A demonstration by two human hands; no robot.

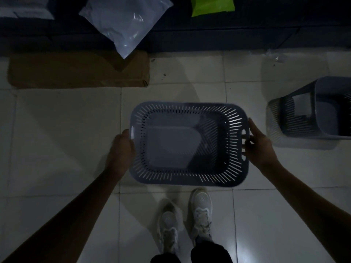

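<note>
A grey slotted plastic basket (190, 108) hangs above the tiled floor in front of me, its open top facing up. My left hand (121, 149) grips the basket's left rim at the handle slot. My right hand (259, 143) holds the right rim, with fingers curled through the handle holes. The basket is empty inside.
A second grey slotted basket (296, 118) lies on its side at the right. A flat brown cardboard sheet (76, 73) lies on the floor at the back left. A white plastic mailer (123, 21) and a green bag (212, 4) rest on a dark surface behind. My two white shoes (201, 209) stand below.
</note>
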